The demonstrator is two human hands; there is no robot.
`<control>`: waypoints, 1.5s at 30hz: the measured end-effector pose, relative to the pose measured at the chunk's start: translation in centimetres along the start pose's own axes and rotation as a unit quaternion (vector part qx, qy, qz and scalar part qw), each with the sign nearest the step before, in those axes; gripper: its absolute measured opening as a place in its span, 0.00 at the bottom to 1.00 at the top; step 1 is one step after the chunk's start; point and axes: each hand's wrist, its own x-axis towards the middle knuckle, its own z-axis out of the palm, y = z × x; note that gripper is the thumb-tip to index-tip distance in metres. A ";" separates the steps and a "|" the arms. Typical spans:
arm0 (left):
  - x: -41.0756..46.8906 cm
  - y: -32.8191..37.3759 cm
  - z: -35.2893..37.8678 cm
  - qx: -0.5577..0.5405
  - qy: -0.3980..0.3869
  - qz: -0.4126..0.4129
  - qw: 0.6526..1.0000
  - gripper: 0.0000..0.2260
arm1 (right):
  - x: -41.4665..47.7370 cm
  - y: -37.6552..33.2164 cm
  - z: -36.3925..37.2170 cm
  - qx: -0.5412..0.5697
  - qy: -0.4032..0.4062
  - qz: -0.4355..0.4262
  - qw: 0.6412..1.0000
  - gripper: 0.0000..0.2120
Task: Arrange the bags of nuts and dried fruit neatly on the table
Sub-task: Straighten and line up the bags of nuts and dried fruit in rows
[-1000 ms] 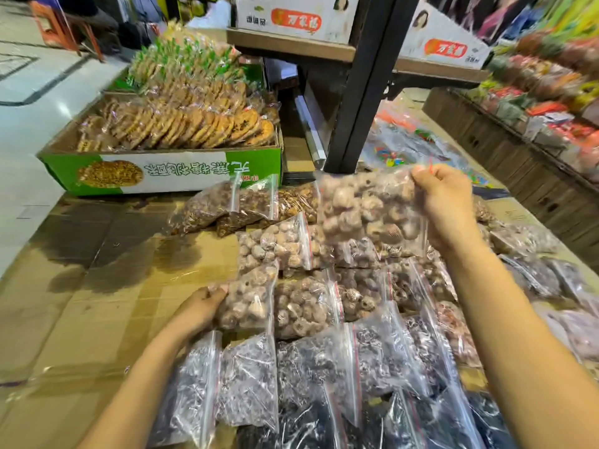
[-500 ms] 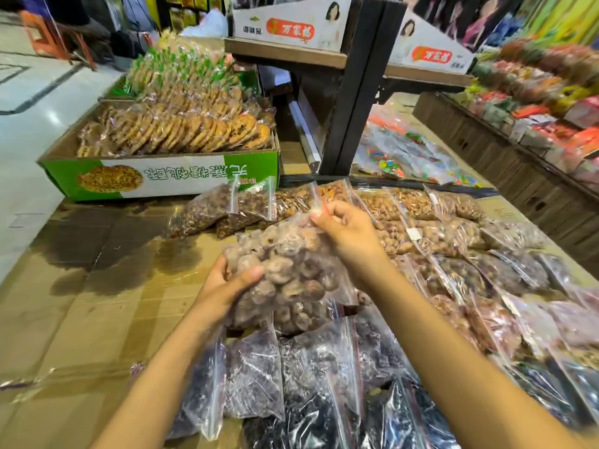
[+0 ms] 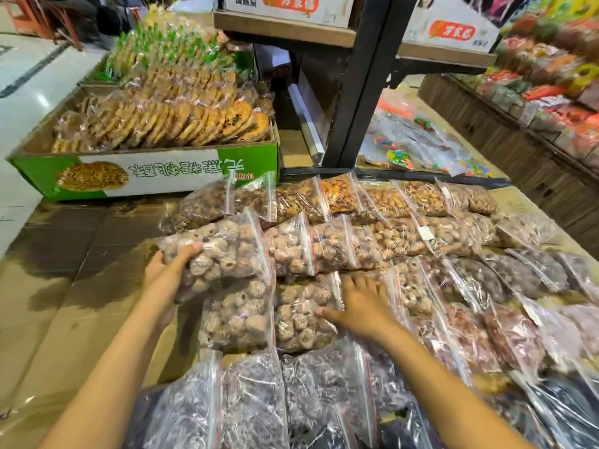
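Clear zip bags of nuts and dried fruit are lying in overlapping rows across the brown surface (image 3: 81,319). The left hand (image 3: 168,270) is gripping the left end of a bag of pale brown dried pieces (image 3: 223,251), its grip wrapping around the bag's edge, with the bag sitting at the left end of a row, partly over the bag below it (image 3: 236,315). The right hand (image 3: 356,303) is resting palm down, fingers spread, on a neighbouring bag (image 3: 301,315). Behind the rows, a green carton of wrapped biscuits (image 3: 162,173) is sitting beside a dark shelf post (image 3: 363,76).
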 end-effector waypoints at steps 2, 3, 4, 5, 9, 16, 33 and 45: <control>2.0 -0.2 0.1 0.001 -0.009 -0.023 1.000 0.20 | -0.3 0.0 1.1 -0.010 0.030 -0.013 0.999 0.44; 2.9 -0.3 0.3 0.054 -0.010 -0.021 0.998 0.21 | -0.4 0.1 1.3 -0.010 0.044 -0.014 0.999 0.44; 3.8 -0.4 0.4 0.139 -0.003 -0.006 0.990 0.22 | -0.3 0.2 1.6 -0.013 0.052 -0.013 0.998 0.44; 4.6 -0.5 0.4 0.217 0.002 0.009 0.976 0.21 | -0.3 0.2 1.5 -0.015 0.057 -0.011 0.998 0.43; 6.5 -1.4 0.0 0.352 -0.048 0.048 0.933 0.20 | -0.3 0.1 1.5 -0.002 0.066 -0.007 0.998 0.44; 3.2 -1.0 0.7 0.370 -0.034 0.075 0.925 0.26 | -3.1 0.8 -0.2 0.033 0.153 -0.023 0.987 0.35; -18.6 -4.6 18.5 0.539 -0.248 0.309 0.744 0.38 | -14.8 25.7 0.2 0.137 0.242 0.216 0.936 0.32; -27.6 -9.3 36.7 0.578 -0.215 0.293 0.731 0.36 | -12.5 43.9 -2.0 0.183 0.209 0.157 0.948 0.34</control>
